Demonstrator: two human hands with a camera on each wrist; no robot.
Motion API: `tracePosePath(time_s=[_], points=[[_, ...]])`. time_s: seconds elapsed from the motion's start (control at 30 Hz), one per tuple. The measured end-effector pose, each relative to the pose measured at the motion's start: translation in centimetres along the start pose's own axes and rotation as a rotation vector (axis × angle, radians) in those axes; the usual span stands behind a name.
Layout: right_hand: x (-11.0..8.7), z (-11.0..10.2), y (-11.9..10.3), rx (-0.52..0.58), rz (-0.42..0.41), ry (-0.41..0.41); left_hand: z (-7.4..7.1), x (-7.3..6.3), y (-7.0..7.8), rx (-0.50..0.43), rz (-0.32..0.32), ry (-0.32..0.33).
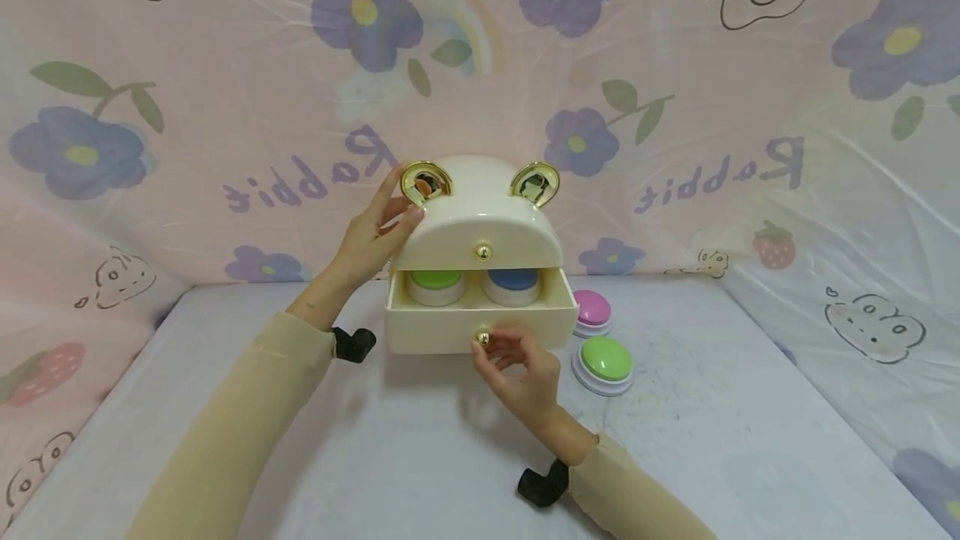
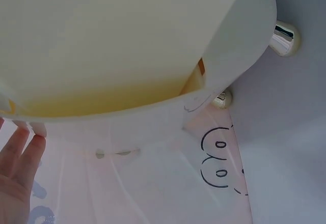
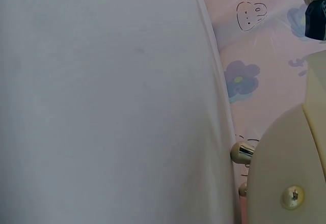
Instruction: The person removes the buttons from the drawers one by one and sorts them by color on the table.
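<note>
A cream drawer box (image 1: 480, 219) with gold ears stands on the table, its lower drawer (image 1: 435, 332) pulled out. Inside lie a green-topped round button (image 1: 437, 282) and a blue-topped one (image 1: 513, 282). With thumb and fingertips, my right hand (image 1: 525, 377) pinches the gold knob (image 1: 483, 337) on that drawer's front. My left hand (image 1: 375, 232) rests against the box's upper left by the gold ear (image 1: 426, 183), thumb on the front side. In the left wrist view, the left fingers (image 2: 23, 158) touch the box's edge. The right hand is out of sight in the right wrist view.
Right of the box, a pink-topped button (image 1: 592, 311) and another green-topped button (image 1: 606, 361) sit on the white table (image 1: 750, 423). A patterned cloth (image 1: 480, 98) hangs behind and at both sides. Gold feet (image 2: 285, 38) show under the box.
</note>
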State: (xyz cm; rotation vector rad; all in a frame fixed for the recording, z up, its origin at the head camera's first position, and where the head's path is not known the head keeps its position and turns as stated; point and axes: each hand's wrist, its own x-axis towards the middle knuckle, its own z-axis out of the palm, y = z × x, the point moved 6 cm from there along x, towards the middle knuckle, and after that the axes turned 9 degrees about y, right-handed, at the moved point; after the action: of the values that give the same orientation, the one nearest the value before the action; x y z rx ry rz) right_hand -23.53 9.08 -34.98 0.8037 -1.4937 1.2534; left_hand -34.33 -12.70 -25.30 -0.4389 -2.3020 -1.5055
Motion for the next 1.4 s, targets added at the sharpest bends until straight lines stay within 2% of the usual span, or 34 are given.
tracePosePath(time_s=[0.6,1.13,1.4], points=[[-0.1,-0.6,-1.8,0.039,-0.077,-0.034,-0.2,0.0,-0.2,-0.006,0.007,0.002],[-0.4,-1.4,-2.2,0.095,-0.074,-0.031,-0.1,0.2,0.3,-0.005,0.036,0.018],[-0.6,-1.5,-2.6,0.078,-0.076,-0.029,-0.1,0.1,0.1,-0.011,0.04,0.016]])
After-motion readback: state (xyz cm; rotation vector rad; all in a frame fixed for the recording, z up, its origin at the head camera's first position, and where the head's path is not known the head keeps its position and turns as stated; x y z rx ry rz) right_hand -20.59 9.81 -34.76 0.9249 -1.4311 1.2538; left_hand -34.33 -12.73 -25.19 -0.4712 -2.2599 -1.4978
